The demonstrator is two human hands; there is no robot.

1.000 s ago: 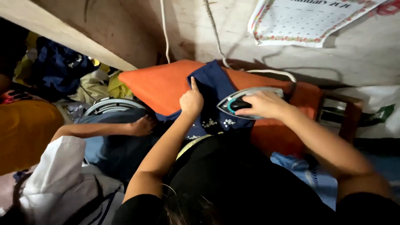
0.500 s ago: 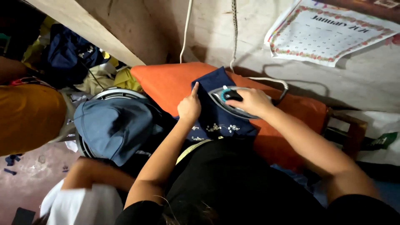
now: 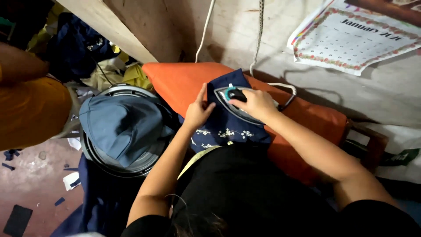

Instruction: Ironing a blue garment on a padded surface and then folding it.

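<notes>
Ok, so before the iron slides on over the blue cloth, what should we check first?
1. Right hand grips the iron by its handle: ok.
2. Left hand pins the dark blue embroidered cloth beside the iron, fingers very near its edge: not ok.
3. Cloth lies flat on the orange padded board: ok.
4. Iron's cord loops behind it, off the cloth: ok.
5. How hot the iron is: cannot tell.
</notes>
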